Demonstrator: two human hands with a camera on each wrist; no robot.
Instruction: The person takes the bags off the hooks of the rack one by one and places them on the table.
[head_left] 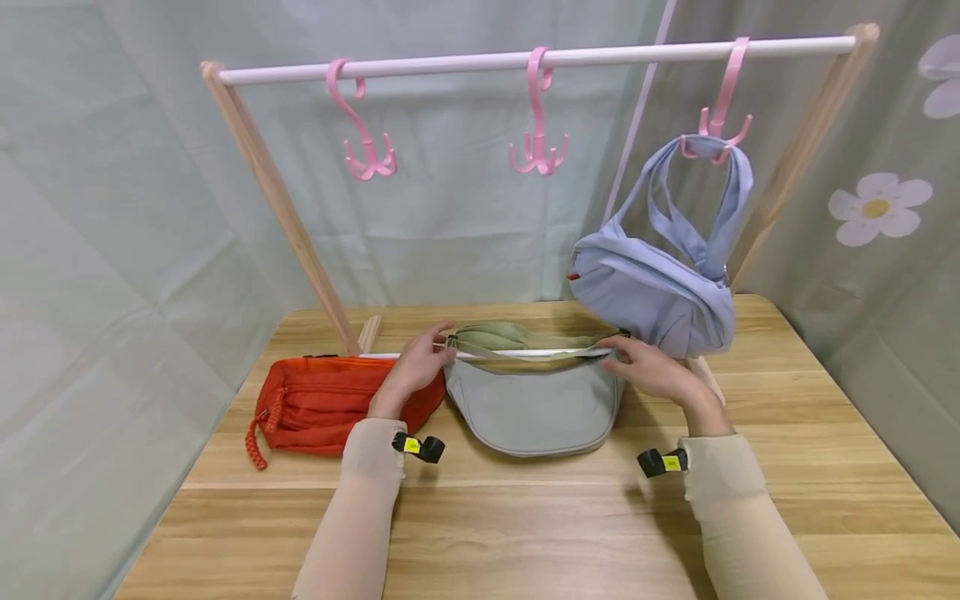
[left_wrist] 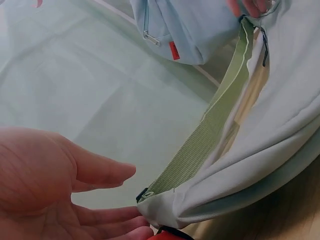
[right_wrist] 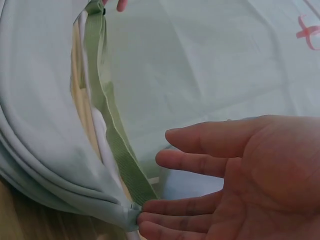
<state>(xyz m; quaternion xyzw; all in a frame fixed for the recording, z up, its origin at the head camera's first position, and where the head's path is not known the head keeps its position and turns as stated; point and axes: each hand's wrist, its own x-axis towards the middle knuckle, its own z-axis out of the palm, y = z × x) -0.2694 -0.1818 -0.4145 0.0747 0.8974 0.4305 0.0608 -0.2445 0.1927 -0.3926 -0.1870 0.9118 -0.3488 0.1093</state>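
Grey crescent bag (head_left: pixel 534 412), woven strap (left_wrist: pixel 191 155)

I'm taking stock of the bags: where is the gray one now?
In the head view, the gray bag is just below center, between the left hand and the right hand, right of the red bag.

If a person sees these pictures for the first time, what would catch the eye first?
Probably the bright red-orange bag on the left of the wooden table, then the pale blue shoulder bag hanging from the rightmost pink hook. At the center, the left hand and right hand touch opposite ends of the gray waist bag.
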